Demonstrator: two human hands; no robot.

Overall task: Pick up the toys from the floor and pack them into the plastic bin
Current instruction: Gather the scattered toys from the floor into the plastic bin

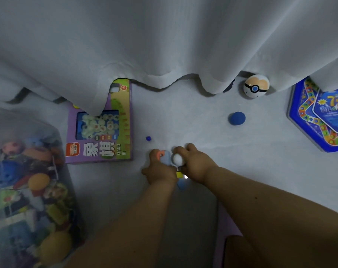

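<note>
Floor, centre: both your hands work over a small cluster of toys, well clear of the curtain (164,35).
Left hand (160,171): your fingers curl round a pale blue piece with an orange part (163,157).
Right hand (195,165): your fingers close on a small white ball (178,159).
Under the hands: a yellow bit (179,174) and another blue piece (181,184) lie half hidden; what they are you cannot tell.
Plastic bin (63,144): it stands at your left, already crowded with toys.
Advice: firm up both grips before lifting, then swing left and lower the toys in, not drop them.
Left behind: blue bead (148,138), blue ball (236,118), capsule ball (256,88), purple game box (102,124), blue hexagonal tin (319,117).
</note>
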